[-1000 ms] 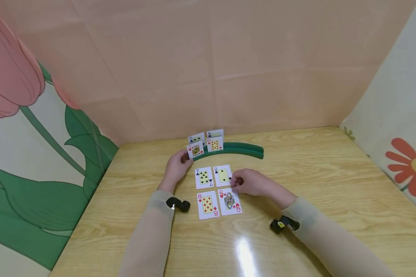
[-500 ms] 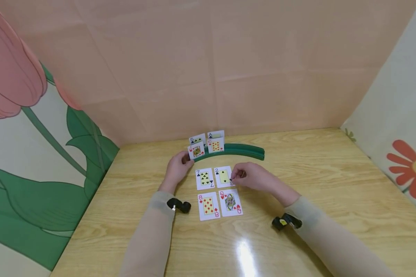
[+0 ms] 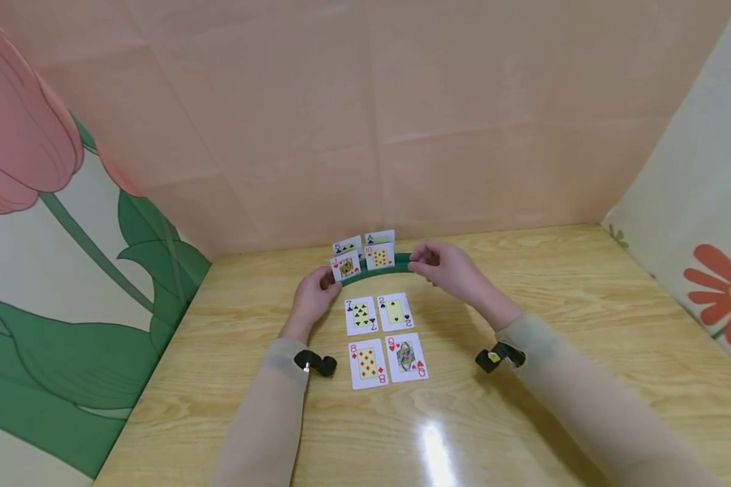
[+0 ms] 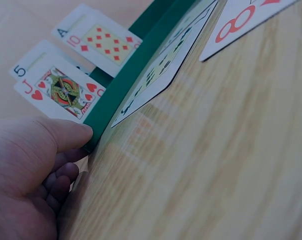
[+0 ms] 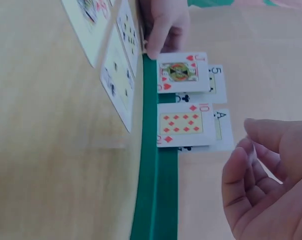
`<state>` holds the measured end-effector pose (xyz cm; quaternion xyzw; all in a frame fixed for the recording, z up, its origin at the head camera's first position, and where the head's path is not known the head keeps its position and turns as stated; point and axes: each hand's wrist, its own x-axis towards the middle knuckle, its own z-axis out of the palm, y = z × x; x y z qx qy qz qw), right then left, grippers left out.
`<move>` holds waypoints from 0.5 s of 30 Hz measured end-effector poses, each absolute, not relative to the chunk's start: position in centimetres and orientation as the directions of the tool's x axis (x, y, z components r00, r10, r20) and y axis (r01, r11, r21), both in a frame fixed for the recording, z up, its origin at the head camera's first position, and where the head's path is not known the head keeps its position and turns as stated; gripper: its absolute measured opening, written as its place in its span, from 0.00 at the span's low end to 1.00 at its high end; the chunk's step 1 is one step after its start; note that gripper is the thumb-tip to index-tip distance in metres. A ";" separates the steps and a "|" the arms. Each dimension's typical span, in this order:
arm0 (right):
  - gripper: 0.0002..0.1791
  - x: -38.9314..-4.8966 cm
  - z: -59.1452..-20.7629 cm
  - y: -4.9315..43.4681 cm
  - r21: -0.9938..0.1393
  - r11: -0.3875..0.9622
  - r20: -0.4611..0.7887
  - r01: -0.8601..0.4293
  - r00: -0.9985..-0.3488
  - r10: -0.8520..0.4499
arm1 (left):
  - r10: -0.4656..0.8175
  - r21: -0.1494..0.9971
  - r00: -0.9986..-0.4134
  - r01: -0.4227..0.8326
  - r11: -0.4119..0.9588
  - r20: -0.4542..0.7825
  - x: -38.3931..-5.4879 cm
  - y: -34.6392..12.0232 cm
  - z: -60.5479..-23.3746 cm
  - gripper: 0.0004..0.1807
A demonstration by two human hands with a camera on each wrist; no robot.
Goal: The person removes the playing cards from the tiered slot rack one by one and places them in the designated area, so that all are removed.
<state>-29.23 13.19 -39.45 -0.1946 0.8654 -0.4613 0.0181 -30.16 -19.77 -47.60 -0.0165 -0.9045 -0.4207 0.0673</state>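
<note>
A curved green card rack (image 3: 380, 272) stands at the far side of the table. My left hand (image 3: 309, 297) pinches its left end, thumb in front in the left wrist view. Upright in the rack are a jack of hearts (image 5: 181, 72) and a ten of diamonds (image 5: 183, 125), with a black five (image 5: 217, 82) and a black ace (image 5: 222, 127) behind them. Over the rack's right part hovers my right hand (image 3: 447, 270), fingers loosely curled. The right wrist view shows no card between its thumb and fingertips. It hides the rack's right end in the head view.
Face up before the rack lie a seven of clubs (image 3: 361, 315), a two of spades (image 3: 395, 311), an eight of diamonds (image 3: 368, 364) and a queen of hearts (image 3: 407, 357). A pink cloth backdrop (image 3: 378, 135) rises behind the wooden table (image 3: 219, 379).
My right hand has moved away from beside the two of spades, forward to the rack's right part. The left hand keeps its grip on the rack; the cards stay in place.
</note>
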 end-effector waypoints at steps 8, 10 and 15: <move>0.18 -31.6 -37.9 12.4 -0.787 0.511 0.195 -0.346 -0.925 -0.327 | -0.029 0.759 -0.991 0.083 0.646 0.134 -30.1 -19.7 -47.6 0.19; 0.19 -32.1 -37.6 12.1 -0.789 0.509 0.189 -0.343 -0.925 -0.331 | -0.028 0.759 -0.990 0.087 0.645 0.137 -30.1 -19.7 -47.6 0.19; 0.20 -33.3 -37.3 11.5 -0.784 0.523 0.174 -0.334 -0.927 -0.331 | -0.022 0.758 -0.988 0.102 0.644 0.151 -30.0 -19.5 -47.5 0.18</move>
